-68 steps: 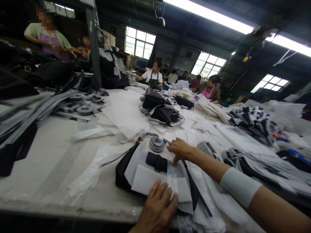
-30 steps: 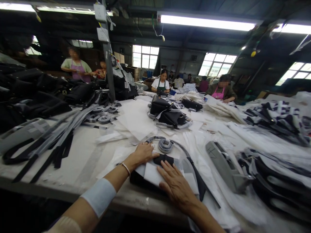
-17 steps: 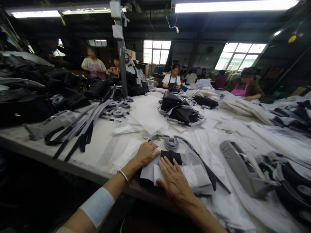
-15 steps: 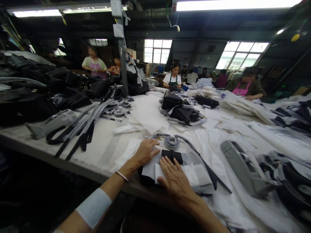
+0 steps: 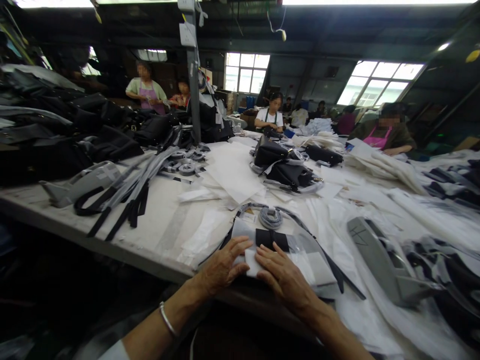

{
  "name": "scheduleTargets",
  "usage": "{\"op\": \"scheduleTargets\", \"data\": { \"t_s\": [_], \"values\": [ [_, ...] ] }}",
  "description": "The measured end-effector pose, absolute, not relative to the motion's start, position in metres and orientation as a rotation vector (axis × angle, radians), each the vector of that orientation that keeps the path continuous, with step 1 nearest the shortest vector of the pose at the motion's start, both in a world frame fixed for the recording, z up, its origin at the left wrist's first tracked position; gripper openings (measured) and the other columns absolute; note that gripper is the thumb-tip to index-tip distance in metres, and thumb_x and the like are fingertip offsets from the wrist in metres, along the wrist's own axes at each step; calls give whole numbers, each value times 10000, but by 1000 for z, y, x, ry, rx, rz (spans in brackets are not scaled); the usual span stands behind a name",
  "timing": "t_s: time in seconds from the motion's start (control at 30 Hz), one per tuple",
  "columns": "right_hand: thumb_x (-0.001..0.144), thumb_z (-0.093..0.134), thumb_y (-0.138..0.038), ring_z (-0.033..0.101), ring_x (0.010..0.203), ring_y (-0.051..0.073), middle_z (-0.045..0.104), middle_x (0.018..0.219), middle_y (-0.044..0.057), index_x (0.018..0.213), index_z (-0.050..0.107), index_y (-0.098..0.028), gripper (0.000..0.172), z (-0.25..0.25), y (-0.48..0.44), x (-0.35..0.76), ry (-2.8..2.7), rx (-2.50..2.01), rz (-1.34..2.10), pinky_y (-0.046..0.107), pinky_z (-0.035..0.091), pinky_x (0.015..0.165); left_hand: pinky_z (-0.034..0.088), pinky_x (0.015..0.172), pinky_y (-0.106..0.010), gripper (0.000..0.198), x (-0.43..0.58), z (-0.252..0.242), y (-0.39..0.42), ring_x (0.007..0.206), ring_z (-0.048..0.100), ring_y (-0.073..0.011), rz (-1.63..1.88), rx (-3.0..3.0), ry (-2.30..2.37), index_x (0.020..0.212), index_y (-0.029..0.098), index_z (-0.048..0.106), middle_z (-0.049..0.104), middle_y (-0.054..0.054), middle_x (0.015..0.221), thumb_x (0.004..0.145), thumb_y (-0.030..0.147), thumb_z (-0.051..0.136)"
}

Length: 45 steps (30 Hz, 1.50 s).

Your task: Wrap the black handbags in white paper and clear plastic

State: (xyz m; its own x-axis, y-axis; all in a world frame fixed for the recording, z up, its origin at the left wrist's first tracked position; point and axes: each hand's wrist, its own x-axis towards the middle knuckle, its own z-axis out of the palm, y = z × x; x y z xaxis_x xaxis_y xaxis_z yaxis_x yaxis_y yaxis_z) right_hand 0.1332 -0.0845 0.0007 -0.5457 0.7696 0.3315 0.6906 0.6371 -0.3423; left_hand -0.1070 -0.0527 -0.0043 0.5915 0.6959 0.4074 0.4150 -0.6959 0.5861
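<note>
A black bag (image 5: 272,239) lies at the table's near edge, partly covered with white and translucent wrapping (image 5: 313,267). My left hand (image 5: 225,265) rests on the wrapping at its left side, fingers spread. My right hand (image 5: 283,275) lies flat on the white wrapping just below the black part, fingers apart. Neither hand grips anything. Behind the bag sits a wrapped grey coil (image 5: 270,218), and a dark strap (image 5: 318,240) curves around it and down to the right.
Grey tape dispensers stand left (image 5: 84,182) and right (image 5: 390,262). Wrapped straps (image 5: 131,187) lie on the table (image 5: 157,245). Black bags (image 5: 288,175) sit further back, with white sheets (image 5: 232,167) beside them. Several people work beyond; one (image 5: 386,132) is at the right.
My left hand has moved down from beside the coil onto the lower left of the wrapping. My right hand stays on the wrapping. The view has shifted slightly.
</note>
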Motion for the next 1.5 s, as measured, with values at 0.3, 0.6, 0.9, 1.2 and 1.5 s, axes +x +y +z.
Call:
{"op": "scheduleTargets", "data": {
  "t_s": [0.3, 0.6, 0.9, 1.2, 1.5],
  "values": [
    [998, 445, -297, 618, 1210, 264, 685, 1259, 88, 1227, 682, -208, 342, 17, -75, 134, -2311, -1346, 392, 522, 440, 1098, 450, 1090, -410, 635, -106, 23, -58, 1250, 575, -232, 647, 2583, 709, 1405, 254, 486, 577, -78, 1395, 830, 221, 754],
    [998, 449, -485, 647, 1106, 286, 712, 1181, 95, 1192, 687, -224, 403, 18, -90, 206, -2308, -1533, -71, 465, 527, 948, 454, 1068, -303, 267, -92, 25, -54, 1176, 636, -190, 711, 2240, 865, 1193, 270, 681, 652, -3, 1314, 949, 206, 596],
    [1012, 436, -443, 639, 1090, 274, 698, 1176, 76, 1182, 687, -232, 369, 8, -90, 201, -2340, -1528, -169, 444, 502, 948, 461, 1020, -335, 328, -92, 53, -42, 1126, 655, -237, 573, 1793, 835, 1074, 208, 752, 652, -66, 1308, 757, 205, 664],
    [1003, 465, -473, 596, 1180, 260, 660, 1276, 47, 1300, 617, -264, 394, 4, -91, 206, -2349, -1444, -181, 422, 495, 977, 472, 975, -330, 239, -93, 43, -22, 1086, 662, -250, 537, 1455, 843, 844, 163, 752, 740, -59, 1114, 649, 257, 650],
    [986, 503, -467, 566, 1247, 272, 626, 1353, 23, 1355, 587, -308, 411, 0, -94, 213, -2383, -1434, -167, 438, 503, 994, 485, 907, -313, 130, -101, 48, -30, 1014, 672, -224, 563, 1617, 858, 761, 173, 675, 743, -53, 1035, 655, 145, 603]
  ]
}}
